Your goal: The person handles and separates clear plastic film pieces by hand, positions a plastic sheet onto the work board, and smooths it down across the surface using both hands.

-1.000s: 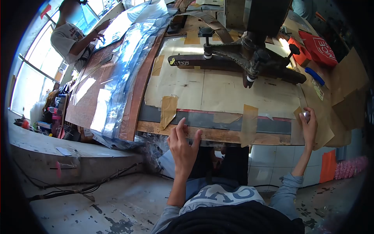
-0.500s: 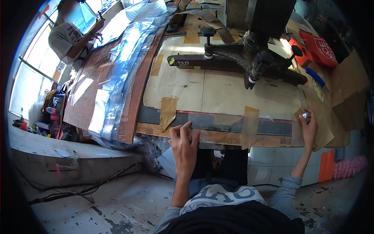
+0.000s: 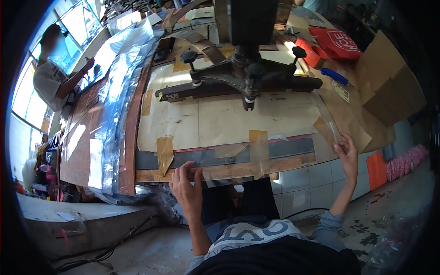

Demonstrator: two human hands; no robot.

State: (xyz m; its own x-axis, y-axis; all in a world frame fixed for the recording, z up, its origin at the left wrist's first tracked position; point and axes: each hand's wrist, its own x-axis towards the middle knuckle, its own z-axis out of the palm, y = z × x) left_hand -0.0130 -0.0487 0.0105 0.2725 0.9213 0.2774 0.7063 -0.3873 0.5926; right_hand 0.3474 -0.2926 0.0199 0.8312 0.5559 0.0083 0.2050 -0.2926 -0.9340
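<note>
A clear plastic film (image 3: 225, 179) lies along the front edge of the work board and is hard to make out against it. At its left end, my left hand (image 3: 187, 187) is closed in a pinch by the wooden edge strip (image 3: 293, 161). My right hand (image 3: 348, 156) pinches the film's right end at the board's right corner, where a shiny fold rises above the fingers. Between the hands, strips of brown tape (image 3: 259, 153) cross the dark grey band (image 3: 293, 150). Behind is a pale sheet (image 3: 220, 121), beneath a dark metal press bar (image 3: 275, 87).
Press arms with black knobs (image 3: 189, 56) overhang the board. To the left lie stacked clear plastic sheets (image 3: 117, 98), with another person (image 3: 50, 82) behind them. At the right are a blue-handled tool (image 3: 334, 75), a red bag (image 3: 337, 43) and an open cardboard box (image 3: 389, 82).
My view has shifted, so the board and press appear further left. My right hand has come down slightly toward the board's front corner, and a shiny film fold now shows above it.
</note>
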